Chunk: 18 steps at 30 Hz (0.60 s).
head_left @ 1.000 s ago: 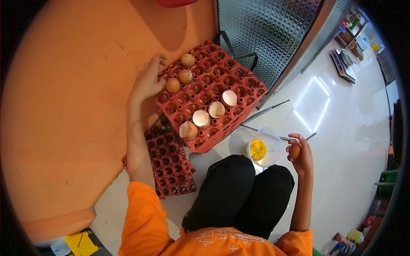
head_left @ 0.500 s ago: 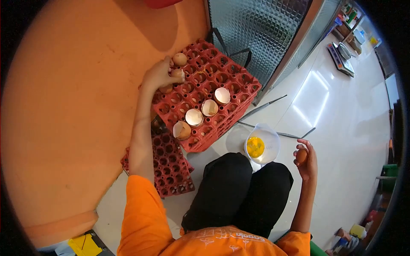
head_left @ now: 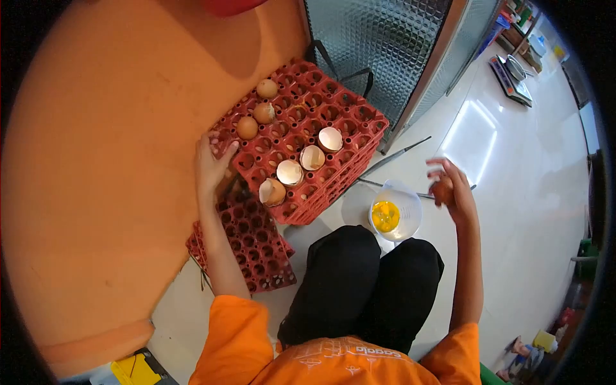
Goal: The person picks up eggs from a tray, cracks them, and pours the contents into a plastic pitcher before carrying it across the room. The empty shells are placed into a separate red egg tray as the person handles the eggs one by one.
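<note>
My left hand is at the left corner of a stack of red egg trays, thumb and fingers apart, near the wall. Close by on the top tray sit whole brown eggs and one egg with a chipped shell. Along the tray's near side stands a row of several opened eggshells, white inside. On the right, my right hand is raised above the floor with its fingers curled around a brown egg. A clear plastic measuring jug with yellow yolks stands before my knees.
Smaller dark red trays lie on the floor below the stack. An orange wall is at the left, a textured glass door behind. Thin dark strips cross the tiles. A scale stands far right.
My left hand has moved from the chipped egg on the tray down to the stack's left corner, leaving that egg in place. My right hand has risen slightly, still holding its egg.
</note>
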Each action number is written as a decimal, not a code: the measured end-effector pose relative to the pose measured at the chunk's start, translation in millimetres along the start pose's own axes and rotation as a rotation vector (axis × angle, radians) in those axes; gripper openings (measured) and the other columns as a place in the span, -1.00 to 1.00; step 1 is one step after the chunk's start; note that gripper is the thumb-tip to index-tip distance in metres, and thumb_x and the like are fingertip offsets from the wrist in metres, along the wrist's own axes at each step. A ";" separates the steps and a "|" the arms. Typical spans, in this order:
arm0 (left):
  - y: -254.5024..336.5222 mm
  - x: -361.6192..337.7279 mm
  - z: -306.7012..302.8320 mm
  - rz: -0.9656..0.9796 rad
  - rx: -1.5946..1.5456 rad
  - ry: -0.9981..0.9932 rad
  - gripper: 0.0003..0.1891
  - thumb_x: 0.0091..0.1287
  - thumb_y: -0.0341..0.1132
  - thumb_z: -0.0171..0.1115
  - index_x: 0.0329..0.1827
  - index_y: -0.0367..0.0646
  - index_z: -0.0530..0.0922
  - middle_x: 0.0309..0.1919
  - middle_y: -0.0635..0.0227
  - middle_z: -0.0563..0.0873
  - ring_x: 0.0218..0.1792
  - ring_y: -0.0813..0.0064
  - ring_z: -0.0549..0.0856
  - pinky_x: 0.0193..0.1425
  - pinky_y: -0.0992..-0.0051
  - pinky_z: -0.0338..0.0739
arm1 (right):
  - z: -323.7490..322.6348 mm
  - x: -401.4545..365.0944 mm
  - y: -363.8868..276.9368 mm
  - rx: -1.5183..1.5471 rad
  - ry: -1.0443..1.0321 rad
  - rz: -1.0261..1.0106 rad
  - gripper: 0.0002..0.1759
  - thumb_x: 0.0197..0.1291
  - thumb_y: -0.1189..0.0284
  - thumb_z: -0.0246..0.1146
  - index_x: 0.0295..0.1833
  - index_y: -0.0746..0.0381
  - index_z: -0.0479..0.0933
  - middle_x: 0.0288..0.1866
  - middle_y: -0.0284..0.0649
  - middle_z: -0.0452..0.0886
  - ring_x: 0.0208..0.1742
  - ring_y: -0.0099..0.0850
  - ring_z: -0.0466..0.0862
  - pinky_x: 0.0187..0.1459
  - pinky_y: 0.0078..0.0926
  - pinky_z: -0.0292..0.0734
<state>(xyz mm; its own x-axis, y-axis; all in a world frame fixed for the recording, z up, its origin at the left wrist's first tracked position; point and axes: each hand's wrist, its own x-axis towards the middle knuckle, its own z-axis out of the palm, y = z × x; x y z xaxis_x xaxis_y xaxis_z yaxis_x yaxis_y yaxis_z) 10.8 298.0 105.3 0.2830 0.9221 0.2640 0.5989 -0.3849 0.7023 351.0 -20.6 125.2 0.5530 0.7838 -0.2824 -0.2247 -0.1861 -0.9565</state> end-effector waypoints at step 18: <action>23.8 -88.5 38.6 -0.456 -0.936 0.046 -0.78 0.41 -0.16 0.00 -0.32 -0.08 0.29 -0.43 0.54 0.28 -0.36 0.69 0.31 -0.22 0.63 0.29 | 72.4 110.3 -17.4 -0.223 -0.093 0.059 -0.41 0.18 0.19 0.20 0.27 0.19 0.28 -0.09 -0.27 0.55 -0.48 -0.56 0.56 -0.68 -0.65 0.34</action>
<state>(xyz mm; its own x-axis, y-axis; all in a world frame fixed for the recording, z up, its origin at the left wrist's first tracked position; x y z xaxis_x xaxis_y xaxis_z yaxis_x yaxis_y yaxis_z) 29.0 205.7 73.2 0.1356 0.9803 -0.1438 -0.1846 0.1676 0.9684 357.8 112.0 115.9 0.4654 0.8172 -0.3399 -0.0658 -0.3510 -0.9341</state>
